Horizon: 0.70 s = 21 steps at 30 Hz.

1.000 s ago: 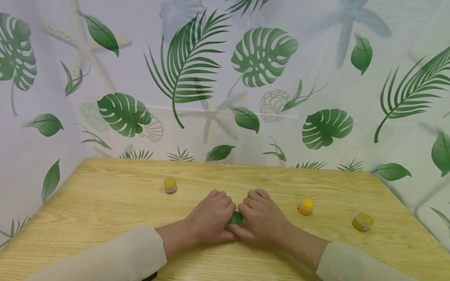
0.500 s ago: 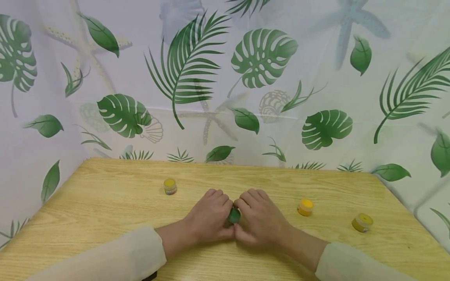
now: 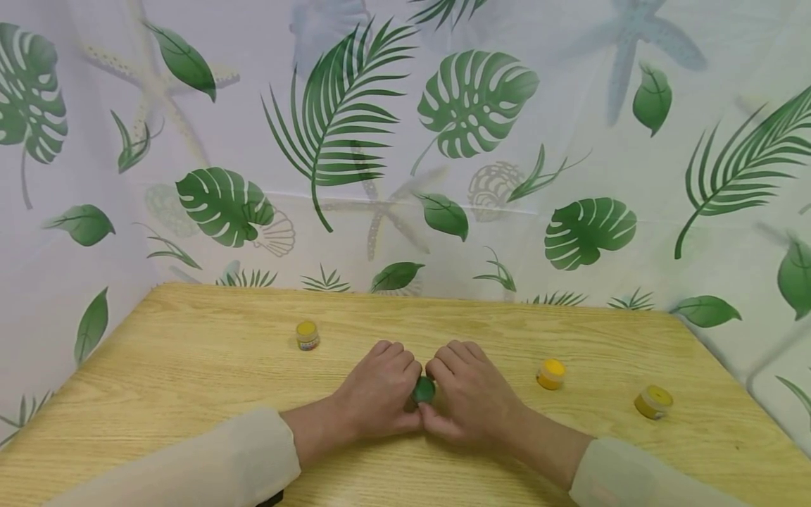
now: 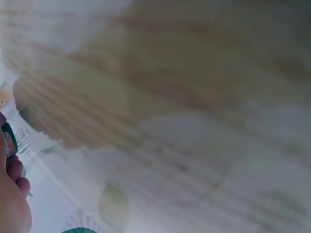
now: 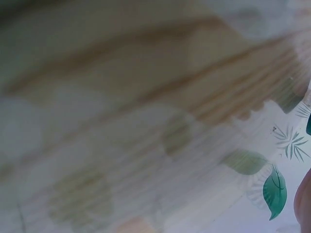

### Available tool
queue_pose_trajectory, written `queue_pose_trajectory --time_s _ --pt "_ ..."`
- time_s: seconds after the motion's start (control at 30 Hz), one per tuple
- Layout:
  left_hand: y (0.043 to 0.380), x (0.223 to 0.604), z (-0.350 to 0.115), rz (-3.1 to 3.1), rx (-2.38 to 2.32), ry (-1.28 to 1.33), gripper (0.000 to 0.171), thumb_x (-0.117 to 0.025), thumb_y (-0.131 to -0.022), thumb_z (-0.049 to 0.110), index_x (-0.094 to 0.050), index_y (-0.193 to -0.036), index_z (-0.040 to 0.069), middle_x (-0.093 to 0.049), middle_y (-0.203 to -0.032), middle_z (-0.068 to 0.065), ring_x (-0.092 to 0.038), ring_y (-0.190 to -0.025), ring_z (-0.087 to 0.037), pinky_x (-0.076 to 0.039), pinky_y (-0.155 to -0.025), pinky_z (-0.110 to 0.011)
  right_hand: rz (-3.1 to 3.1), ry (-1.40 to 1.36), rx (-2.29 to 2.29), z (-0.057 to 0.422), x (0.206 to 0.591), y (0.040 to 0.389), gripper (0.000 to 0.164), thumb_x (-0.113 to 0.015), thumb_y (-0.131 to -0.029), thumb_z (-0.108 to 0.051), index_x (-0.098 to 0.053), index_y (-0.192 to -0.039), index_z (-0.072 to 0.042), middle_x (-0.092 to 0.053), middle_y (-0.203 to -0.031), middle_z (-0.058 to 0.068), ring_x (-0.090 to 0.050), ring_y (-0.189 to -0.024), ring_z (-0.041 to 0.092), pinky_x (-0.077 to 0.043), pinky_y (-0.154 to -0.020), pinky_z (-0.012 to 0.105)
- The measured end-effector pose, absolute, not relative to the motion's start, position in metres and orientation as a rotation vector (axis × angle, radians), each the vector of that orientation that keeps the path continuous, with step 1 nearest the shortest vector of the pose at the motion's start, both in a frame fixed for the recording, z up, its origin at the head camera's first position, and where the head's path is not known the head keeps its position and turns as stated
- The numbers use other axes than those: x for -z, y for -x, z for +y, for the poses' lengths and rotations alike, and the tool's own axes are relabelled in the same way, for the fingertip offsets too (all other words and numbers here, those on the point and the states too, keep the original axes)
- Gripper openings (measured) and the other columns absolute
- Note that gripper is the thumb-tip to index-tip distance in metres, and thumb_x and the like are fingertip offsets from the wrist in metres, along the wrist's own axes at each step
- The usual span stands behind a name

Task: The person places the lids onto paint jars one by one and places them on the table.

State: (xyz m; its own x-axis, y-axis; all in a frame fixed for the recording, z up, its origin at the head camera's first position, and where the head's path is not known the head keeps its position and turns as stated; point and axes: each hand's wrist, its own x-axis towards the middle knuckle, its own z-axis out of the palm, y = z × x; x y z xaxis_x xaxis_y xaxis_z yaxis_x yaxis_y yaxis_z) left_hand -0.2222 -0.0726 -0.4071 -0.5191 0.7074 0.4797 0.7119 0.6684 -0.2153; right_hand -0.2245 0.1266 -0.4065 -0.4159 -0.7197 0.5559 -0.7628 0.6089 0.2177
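A small green paint jar (image 3: 424, 390) is between the two hands in the middle of the table, its round green top facing up toward the head camera. My left hand (image 3: 383, 391) grips it from the left with curled fingers. From the right, my right hand (image 3: 470, 394) pinches the jar, its thumb tip against the near side. Both thumbs meet just below the jar. In the left wrist view, the jar (image 4: 9, 141) shows a printed label at the left edge beside the fingers. Only a sliver of the right hand (image 5: 304, 204) appears in the right wrist view.
On the wooden table (image 3: 190, 373) stands a yellow-lidded jar (image 3: 307, 336) at the back left. To the right are an orange-yellow jar (image 3: 551, 374) and a darker yellow jar (image 3: 654, 401). A leaf-printed cloth (image 3: 393, 155) hangs behind the table.
The right hand has shifted slightly left and its fingers have re-settled around the jar. The jar's green top now shows more fully. In the last half second both hands barely move.
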Motion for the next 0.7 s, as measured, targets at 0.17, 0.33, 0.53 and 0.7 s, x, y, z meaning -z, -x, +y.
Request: queue_pose_trajectory --time_s 0.17,0.33,0.53,0.7 --pt "0.2218 0.4067 -0.0724 -2.345 0.007 1.102 0.034 -0.068 -0.079 0.05 -0.056 -0.078 0.018 -0.051 -0.074 0.008 -0.044 -0.072 -0.012 -0.041 -0.08 -0.028 -2.233 -1.151 -0.066 0.1272 0.4058 0.2237 0.029 -0.059 -0.081 -0.043 -0.057 -0.086 -0.015 -0.05 -0.081 -0.003 -0.047 -0.082 0.017 -0.04 -0.08 0.035" --pt "0.2213 0.4062 -0.072 -2.348 0.003 1.126 0.039 -0.069 -0.079 0.055 -0.056 -0.078 0.018 -0.05 -0.073 0.008 -0.043 -0.073 -0.012 -0.041 -0.081 -0.029 -2.188 -1.146 -0.046 0.128 0.4067 0.2249 0.035 -0.056 -0.086 -0.049 -0.052 -0.073 -0.017 -0.044 -0.07 -0.005 -0.045 -0.074 0.017 -0.038 -0.076 0.034" --pt "0.2223 0.406 -0.0731 -2.354 -0.017 1.112 0.044 -0.068 -0.081 0.06 -0.059 -0.081 0.017 -0.053 -0.076 0.007 -0.044 -0.074 -0.012 -0.042 -0.083 -0.03 -2.107 -1.122 -0.065 0.1292 0.4066 0.2254 0.057 -0.044 -0.094 -0.066 -0.048 -0.064 -0.017 -0.042 -0.061 -0.004 -0.041 -0.065 0.017 -0.036 -0.068 0.034" --pt "0.2242 0.4068 -0.0755 -2.333 0.057 1.082 0.038 -0.069 -0.08 0.054 -0.058 -0.079 0.017 -0.053 -0.075 0.007 -0.044 -0.073 -0.012 -0.041 -0.079 -0.029 -2.174 -1.128 -0.12 0.128 0.4056 0.2237 0.035 -0.058 -0.084 -0.047 -0.062 -0.092 -0.012 -0.055 -0.085 -0.001 -0.05 -0.082 0.018 -0.041 -0.074 0.035"
